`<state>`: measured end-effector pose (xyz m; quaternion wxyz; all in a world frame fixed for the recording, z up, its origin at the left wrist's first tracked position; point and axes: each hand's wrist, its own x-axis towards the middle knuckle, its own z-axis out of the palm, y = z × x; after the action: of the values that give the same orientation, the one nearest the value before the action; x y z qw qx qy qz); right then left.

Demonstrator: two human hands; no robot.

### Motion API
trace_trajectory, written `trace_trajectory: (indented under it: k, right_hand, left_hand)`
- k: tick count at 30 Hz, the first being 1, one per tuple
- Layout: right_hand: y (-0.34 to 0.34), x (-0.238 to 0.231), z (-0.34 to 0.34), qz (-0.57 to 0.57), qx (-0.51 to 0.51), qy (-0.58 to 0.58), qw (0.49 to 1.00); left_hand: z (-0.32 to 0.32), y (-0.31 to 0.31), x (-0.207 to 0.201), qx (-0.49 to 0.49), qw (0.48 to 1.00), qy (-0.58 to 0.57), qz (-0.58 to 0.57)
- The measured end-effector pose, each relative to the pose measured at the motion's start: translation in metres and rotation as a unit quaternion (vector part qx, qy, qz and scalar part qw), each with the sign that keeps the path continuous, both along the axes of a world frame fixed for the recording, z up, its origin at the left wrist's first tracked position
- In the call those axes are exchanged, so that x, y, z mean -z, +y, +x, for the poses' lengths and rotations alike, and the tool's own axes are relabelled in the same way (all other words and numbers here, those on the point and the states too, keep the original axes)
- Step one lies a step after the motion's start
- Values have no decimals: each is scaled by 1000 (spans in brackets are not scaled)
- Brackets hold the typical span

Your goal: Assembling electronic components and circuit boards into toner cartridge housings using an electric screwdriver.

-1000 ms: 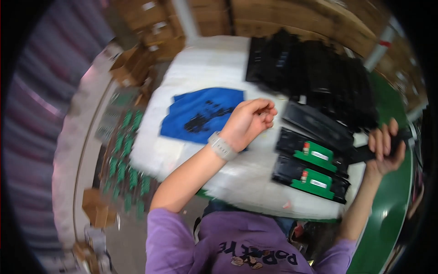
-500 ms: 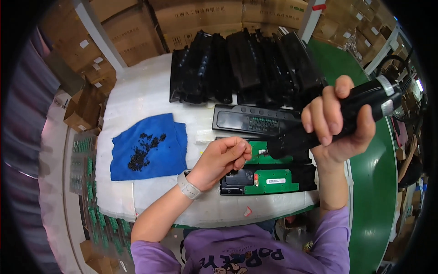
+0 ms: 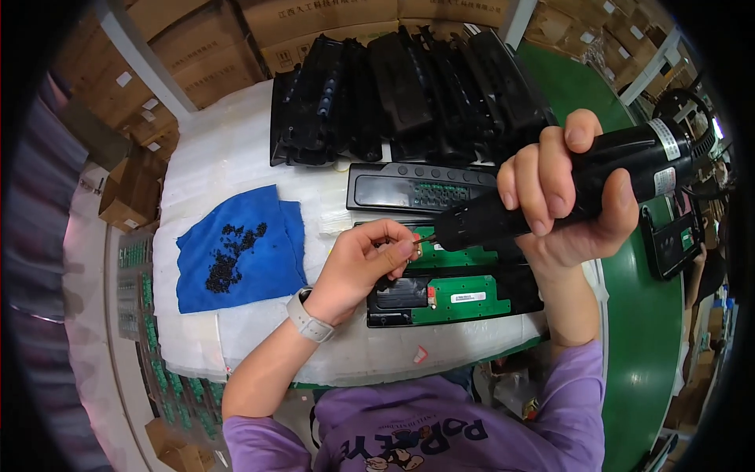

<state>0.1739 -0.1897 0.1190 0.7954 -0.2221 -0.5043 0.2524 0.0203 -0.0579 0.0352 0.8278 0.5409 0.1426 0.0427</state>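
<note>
My right hand (image 3: 562, 185) is wrapped round a black electric screwdriver (image 3: 621, 161), held slantwise with its bit pointing left. At the bit's tip, my left hand (image 3: 366, 259) has thumb and fingers pinched together; whatever small thing they hold is hidden. Below the tip lies a black housing with a green circuit board (image 3: 472, 258), partly covered by the hands and tool. Nearer to me sits a second black housing with a green board (image 3: 464, 299) bearing a white label. Behind them is a long black panel (image 3: 385, 189) with round buttons.
Small black screws (image 3: 224, 271) are heaped on a blue cloth (image 3: 197, 295) at the left. Several black plastic housings (image 3: 401, 86) stand at the table's back. Cardboard boxes (image 3: 314, 27) line the far side. Right, another person's hand (image 3: 698, 256) is beside a black housing (image 3: 668, 236).
The view has shifted, so the table's things appear further left and higher. Both hands stay together at the bit's tip. A black housing has come into sight beside the other person at the right.
</note>
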Motion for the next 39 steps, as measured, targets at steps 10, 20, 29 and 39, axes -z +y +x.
trace_trajectory:
  k: [10,20,29,39]
  right_hand:
    - [6,7,-1,-17,23,84,996]
    - [21,22,3,-59,37,55,996]
    - [18,16,5,-44,-8,72,996]
    - [25,28,-2,-206,115,-48,971]
  left_hand:
    - [0,-1,6,5,999,-22,-24]
    - [5,-4,8,-90,995,-10,37]
    - [2,3,10,-69,997,-10,27]
    - [5,-1,14,-148,986,-71,29]
